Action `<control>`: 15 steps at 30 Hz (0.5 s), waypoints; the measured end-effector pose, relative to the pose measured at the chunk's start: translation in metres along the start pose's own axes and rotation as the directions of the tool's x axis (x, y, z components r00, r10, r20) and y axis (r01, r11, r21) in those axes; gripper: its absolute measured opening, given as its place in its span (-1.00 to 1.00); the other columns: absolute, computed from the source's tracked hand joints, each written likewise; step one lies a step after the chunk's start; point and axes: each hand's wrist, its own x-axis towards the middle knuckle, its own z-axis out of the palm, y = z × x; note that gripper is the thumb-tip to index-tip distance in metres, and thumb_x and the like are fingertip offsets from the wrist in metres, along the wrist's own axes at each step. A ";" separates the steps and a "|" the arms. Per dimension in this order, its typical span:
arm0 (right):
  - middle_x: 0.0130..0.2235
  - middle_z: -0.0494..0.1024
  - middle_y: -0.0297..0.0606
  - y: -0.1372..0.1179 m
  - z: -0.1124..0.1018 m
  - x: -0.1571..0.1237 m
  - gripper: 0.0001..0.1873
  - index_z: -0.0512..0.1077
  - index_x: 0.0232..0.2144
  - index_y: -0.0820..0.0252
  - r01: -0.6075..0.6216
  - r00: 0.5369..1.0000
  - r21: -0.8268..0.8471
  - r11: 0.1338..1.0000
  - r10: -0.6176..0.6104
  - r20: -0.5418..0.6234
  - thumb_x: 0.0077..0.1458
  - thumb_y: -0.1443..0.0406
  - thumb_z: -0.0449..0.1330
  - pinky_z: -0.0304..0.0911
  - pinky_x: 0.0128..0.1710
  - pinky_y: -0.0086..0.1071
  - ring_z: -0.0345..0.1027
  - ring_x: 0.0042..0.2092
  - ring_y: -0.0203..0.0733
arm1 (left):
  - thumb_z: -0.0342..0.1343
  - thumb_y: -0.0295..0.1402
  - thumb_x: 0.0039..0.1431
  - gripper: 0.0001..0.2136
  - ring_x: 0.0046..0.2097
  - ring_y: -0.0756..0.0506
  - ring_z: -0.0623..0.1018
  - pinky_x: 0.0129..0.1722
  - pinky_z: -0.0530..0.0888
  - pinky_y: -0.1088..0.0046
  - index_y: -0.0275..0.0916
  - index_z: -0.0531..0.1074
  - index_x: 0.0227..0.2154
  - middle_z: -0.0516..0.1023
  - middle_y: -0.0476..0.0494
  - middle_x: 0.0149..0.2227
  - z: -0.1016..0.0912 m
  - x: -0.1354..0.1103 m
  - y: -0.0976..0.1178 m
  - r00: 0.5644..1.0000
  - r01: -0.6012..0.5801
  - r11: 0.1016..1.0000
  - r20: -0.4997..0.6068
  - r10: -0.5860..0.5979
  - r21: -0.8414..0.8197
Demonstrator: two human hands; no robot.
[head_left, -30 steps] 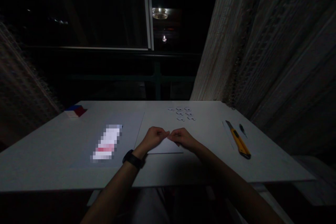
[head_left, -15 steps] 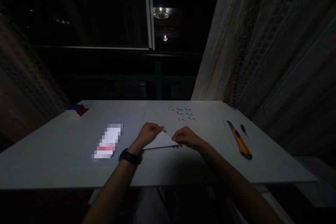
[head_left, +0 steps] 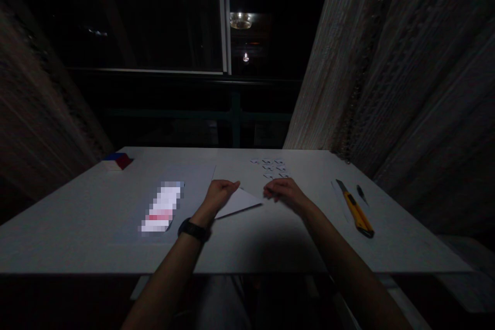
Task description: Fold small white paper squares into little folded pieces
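Observation:
My left hand (head_left: 221,197) is closed on a piece of white folded paper (head_left: 242,202), its thumb on top. The paper has a pointed corner toward the right and a straight lower edge; my fingers hide its left part. My right hand (head_left: 282,191) is a little right of the paper's tip, apart from it. Its fingers are loosely bent and slightly apart, with nothing visible in them. Just beyond it lie several small paper pieces with dark marks (head_left: 267,162), set out in rows.
A lit phone (head_left: 162,207), its screen blurred, lies on a pale sheet (head_left: 201,183) at left. A blue, red and white block (head_left: 116,162) sits at the table's far left. A yellow utility knife (head_left: 358,211) and a small dark pointed tool (head_left: 361,193) lie at right.
My right hand has let go of the paper's right corner and moved up and to the right. My left hand still holds the paper. The view has shifted slightly.

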 end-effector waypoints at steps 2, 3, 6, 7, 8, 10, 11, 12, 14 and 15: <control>-0.38 0.53 -0.22 0.003 0.013 0.003 -0.62 0.47 -0.36 0.29 0.037 0.999 -0.005 0.999 -0.037 -0.036 -0.18 0.10 0.25 0.14 -0.47 -0.46 0.32 -0.42 -0.31 | 0.15 0.02 -0.19 -0.56 -0.63 0.09 0.14 -0.63 0.07 0.53 -0.33 0.35 -0.72 0.17 0.07 -0.74 0.007 -0.003 0.001 1.000 0.015 1.000 -0.005 -0.015 -0.003; -0.43 0.51 -0.26 0.005 0.019 0.004 -0.64 0.47 -0.41 0.29 0.040 0.999 -0.029 0.999 -0.040 -0.008 -0.21 0.11 0.27 0.12 -0.47 -0.46 0.30 -0.43 -0.31 | 0.14 0.02 -0.17 -0.57 -0.62 0.08 0.17 -0.62 0.09 0.53 -0.34 0.39 -0.68 0.22 0.05 -0.72 0.011 -0.004 0.001 1.000 0.023 0.999 0.013 -0.023 -0.022; -0.65 0.34 -0.39 0.009 0.032 0.004 -0.64 0.42 -0.65 0.30 0.012 1.000 -0.136 0.991 -0.011 0.013 -0.27 0.08 0.30 0.02 -0.54 -0.46 0.15 -0.55 -0.38 | 0.17 0.00 -0.20 -0.58 -0.61 0.07 0.22 -0.61 0.13 0.53 -0.37 0.45 -0.62 0.31 0.01 -0.68 0.018 -0.008 0.001 0.997 0.031 0.997 0.072 -0.027 -0.063; -0.67 0.30 -0.41 0.009 0.033 0.004 -0.63 0.40 -0.68 0.30 0.001 1.000 -0.148 0.989 0.002 0.021 -0.28 0.08 0.30 -0.01 -0.55 -0.46 0.11 -0.57 -0.39 | 0.20 -0.03 -0.22 -0.60 -0.60 0.06 0.25 -0.60 0.15 0.53 -0.37 0.46 -0.60 0.34 -0.01 -0.67 0.018 -0.008 0.000 0.995 0.032 0.996 0.101 -0.023 -0.089; -0.68 0.28 -0.43 0.010 0.032 0.003 -0.63 0.39 -0.69 0.30 -0.009 0.999 -0.146 0.989 0.015 0.036 -0.29 0.08 0.30 -0.03 -0.55 -0.46 0.08 -0.57 -0.40 | 0.23 -0.06 -0.24 -0.61 -0.58 0.05 0.27 -0.58 0.18 0.52 -0.38 0.47 -0.59 0.37 -0.03 -0.65 0.018 -0.009 0.000 0.990 0.038 0.993 0.136 -0.022 -0.115; -0.68 0.27 -0.44 0.009 0.029 0.001 -0.65 0.40 -0.68 0.30 -0.033 0.994 -0.122 0.992 0.046 0.104 -0.30 0.10 0.31 -0.05 -0.56 -0.46 0.06 -0.58 -0.41 | 0.27 -0.13 -0.28 -0.65 -0.55 0.04 0.32 -0.54 0.22 0.52 -0.39 0.48 -0.57 0.42 -0.06 -0.62 0.016 -0.010 -0.001 0.976 0.055 0.987 0.218 -0.021 -0.153; -0.69 0.26 -0.45 0.008 0.027 0.000 -0.67 0.40 -0.67 0.30 -0.048 0.987 -0.116 0.992 0.065 0.149 -0.30 0.11 0.31 -0.06 -0.56 -0.46 0.04 -0.59 -0.42 | 0.28 -0.15 -0.28 -0.66 -0.54 0.03 0.33 -0.53 0.24 0.52 -0.39 0.50 -0.55 0.44 -0.08 -0.60 0.016 -0.011 0.000 0.966 0.064 0.985 0.259 -0.022 -0.157; -0.70 0.24 -0.46 0.007 0.025 -0.001 -0.68 0.40 -0.67 0.30 -0.058 0.978 -0.116 0.992 0.080 0.194 -0.30 0.13 0.30 -0.07 -0.57 -0.47 0.02 -0.60 -0.43 | 0.28 -0.18 -0.28 -0.67 -0.53 0.03 0.34 -0.52 0.24 0.51 -0.39 0.51 -0.52 0.46 -0.09 -0.59 0.015 -0.011 0.000 0.954 0.072 0.986 0.299 -0.024 -0.149; -0.71 0.22 -0.47 0.006 0.023 -0.002 -0.71 0.41 -0.67 0.30 -0.059 0.960 -0.131 0.990 0.092 0.263 -0.29 0.16 0.30 -0.09 -0.58 -0.48 -0.01 -0.61 -0.44 | 0.27 -0.22 -0.25 -0.70 -0.52 0.02 0.36 -0.50 0.26 0.50 -0.39 0.53 -0.49 0.47 -0.10 -0.58 0.014 -0.012 0.001 0.929 0.067 0.991 0.369 -0.018 -0.120; -0.71 0.23 -0.47 0.006 0.023 -0.003 -0.73 0.42 -0.67 0.30 -0.050 0.955 -0.140 0.989 0.089 0.285 -0.28 0.17 0.29 -0.07 -0.58 -0.48 0.00 -0.60 -0.43 | 0.26 -0.23 -0.24 -0.71 -0.51 0.02 0.36 -0.49 0.27 0.50 -0.39 0.54 -0.49 0.47 -0.10 -0.58 0.013 -0.013 0.002 0.916 0.057 0.993 0.402 -0.012 -0.100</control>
